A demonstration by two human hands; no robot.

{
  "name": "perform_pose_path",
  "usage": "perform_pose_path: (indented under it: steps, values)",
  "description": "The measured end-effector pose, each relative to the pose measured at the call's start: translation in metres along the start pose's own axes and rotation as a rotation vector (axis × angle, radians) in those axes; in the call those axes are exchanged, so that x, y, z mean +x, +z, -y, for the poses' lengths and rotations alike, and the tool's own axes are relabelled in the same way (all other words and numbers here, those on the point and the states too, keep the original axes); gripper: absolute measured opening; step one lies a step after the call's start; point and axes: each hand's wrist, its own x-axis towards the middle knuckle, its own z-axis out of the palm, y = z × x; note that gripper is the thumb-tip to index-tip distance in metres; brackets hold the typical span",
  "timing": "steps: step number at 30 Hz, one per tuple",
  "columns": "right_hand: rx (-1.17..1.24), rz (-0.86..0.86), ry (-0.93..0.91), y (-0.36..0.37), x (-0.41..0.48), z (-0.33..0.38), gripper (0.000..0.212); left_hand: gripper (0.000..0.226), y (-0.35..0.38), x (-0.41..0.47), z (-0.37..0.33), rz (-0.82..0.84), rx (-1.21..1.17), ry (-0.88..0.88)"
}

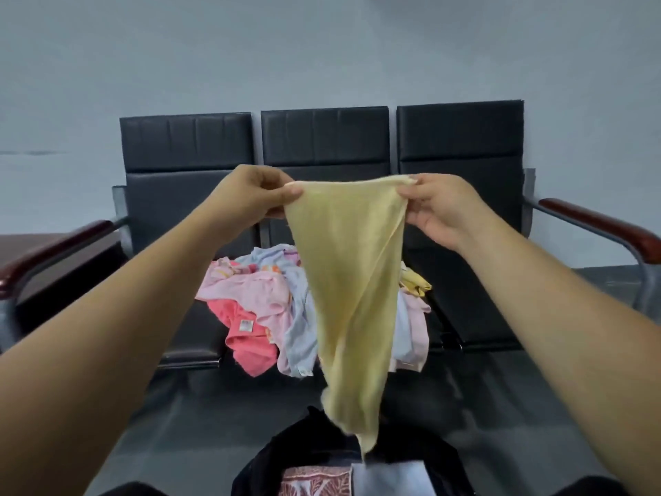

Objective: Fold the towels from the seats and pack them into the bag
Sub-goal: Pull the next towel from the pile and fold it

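Partly hidden: bag (272,456) behind towel (348,281).

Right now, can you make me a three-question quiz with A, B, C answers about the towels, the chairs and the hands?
1. Where is the towel pile?
A. middle seat
B. floor
C. armrest

2. How many black seat backs are in the row?
A. two
B. three
C. five

3. How is the yellow towel held?
A. folded flat
B. by one hand
C. hanging from both hands

Answers: 1 A, the pile lies on the middle seat. 2 B, three backs stand side by side. 3 C, the left hand and right hand pinch its top edge.
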Motion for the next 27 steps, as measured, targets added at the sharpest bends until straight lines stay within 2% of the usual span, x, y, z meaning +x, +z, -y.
perform_pose_path:
  steps: [4,8,10,13,15,17,19,21,22,23,25,27]
  values:
    - [0.127,0.087,-0.093,0.004,-0.010,0.001,0.015,0.034,0.002,-0.011,-0.002,-0.073,0.090,0.084]
    - [0.034,0.119,-0.073,0.014,-0.014,-0.008,0.018,0.011,0.002,-0.017,0.003,-0.086,-0.035,0.010]
    - [-0.029,0.111,-0.062,0.016,-0.015,-0.013,0.017,0.011,0.006,-0.020,0.006,-0.066,-0.162,-0.009]
    - [-0.078,0.121,-0.025,0.021,-0.016,-0.021,0.020,0.011,0.012,-0.023,0.010,-0.068,-0.162,-0.032]
    - [-0.096,0.191,-0.003,0.025,-0.020,-0.024,0.015,0.015,0.013,-0.023,0.014,-0.058,-0.145,-0.040]
    - [-0.105,0.315,0.015,0.026,-0.025,-0.026,0.023,0.017,0.013,-0.023,0.020,-0.048,-0.130,-0.049]
    - [-0.351,0.368,-0.005,0.023,-0.030,-0.026,0.041,0.016,0.016,-0.026,0.026,-0.021,-0.140,-0.060]
    - [-0.668,0.384,-0.031,0.019,-0.029,-0.032,0.029,0.017,0.020,-0.028,0.033,0.012,-0.135,-0.069]
    - [-0.693,0.385,-0.023,0.018,-0.028,-0.035,0.023,0.017,0.023,-0.030,0.037,0.024,-0.140,-0.070]
    - [-0.615,0.382,-0.002,0.017,-0.027,-0.039,0.020,0.017,0.026,-0.031,0.041,0.033,-0.175,-0.069]
    - [-0.310,0.360,0.070,0.017,-0.023,-0.047,0.022,0.015,0.034,-0.035,0.050,0.067,-0.350,-0.084]
    - [-0.093,0.349,0.118,0.017,-0.018,-0.053,0.031,0.026,0.046,-0.043,0.065,0.201,-0.392,-0.127]
